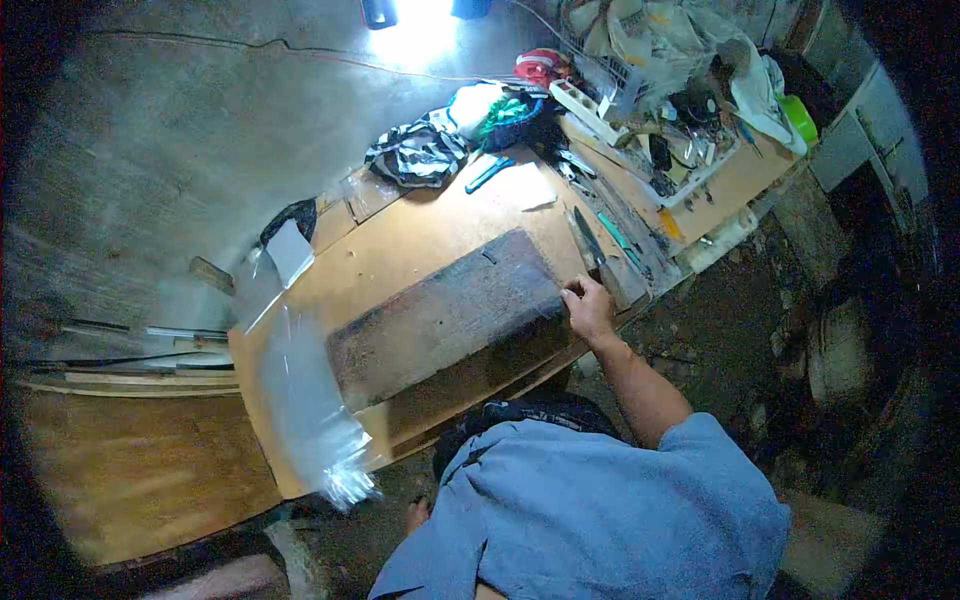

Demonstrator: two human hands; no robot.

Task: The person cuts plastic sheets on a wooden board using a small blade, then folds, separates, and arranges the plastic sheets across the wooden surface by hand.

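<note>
My right hand (590, 308) is at the right end of a dark, worn board (440, 310) that lies flat on the table. Thumb and fingers are pinched together, and anything between them is too small to make out. Just beyond this hand lie a dark-bladed knife (588, 236) and a thin green-handled tool (616, 232). Over the board's left end and the table edge spreads a stack of clear plastic bags (305, 390), its bunched lower ends hanging off the front. My left hand cannot be made out; a small patch of skin shows below the table beside the blue shirt.
A blue cutter (488, 175), a white paper piece (538, 190) and a striped black-and-white bag (418, 155) lie toward the back. At the right back a white tray (690, 190) is heaped with small items. A lower wooden surface (140, 470) stands left; a bright lamp hangs above.
</note>
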